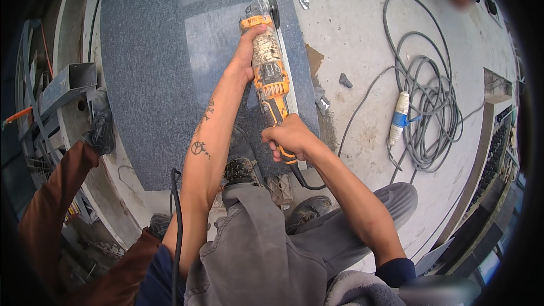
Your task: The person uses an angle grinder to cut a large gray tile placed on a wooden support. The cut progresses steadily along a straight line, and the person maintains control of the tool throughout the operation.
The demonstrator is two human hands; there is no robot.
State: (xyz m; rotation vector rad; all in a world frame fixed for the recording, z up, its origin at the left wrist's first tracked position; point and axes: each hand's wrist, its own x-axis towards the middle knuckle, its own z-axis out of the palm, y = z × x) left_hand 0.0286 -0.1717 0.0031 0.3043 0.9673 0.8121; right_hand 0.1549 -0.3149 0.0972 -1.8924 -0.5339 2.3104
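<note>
A yellow and black angle grinder (271,73) with a dusty, whitish middle points away from me. My left hand (245,54) is wrapped round its front body, just behind the head. Toward me, my right hand (292,137) grips the rear handle, where the power cord comes out. The thin dark cutting disc (274,9) stands upright on the right of the head, close to a pale metal strip (290,93). That strip runs lengthwise along the right part of a dark grey speckled slab (147,79). Whether the disc touches the strip or slab, I cannot tell.
Coiled grey cable (422,96) with a white and blue plug connector (399,119) lies on the concrete floor at right. Another person's brown-trousered leg (59,187) is at left, near a metal box tube (82,75). Scraps (345,80) lie beside the slab; a black cord hangs by my left arm.
</note>
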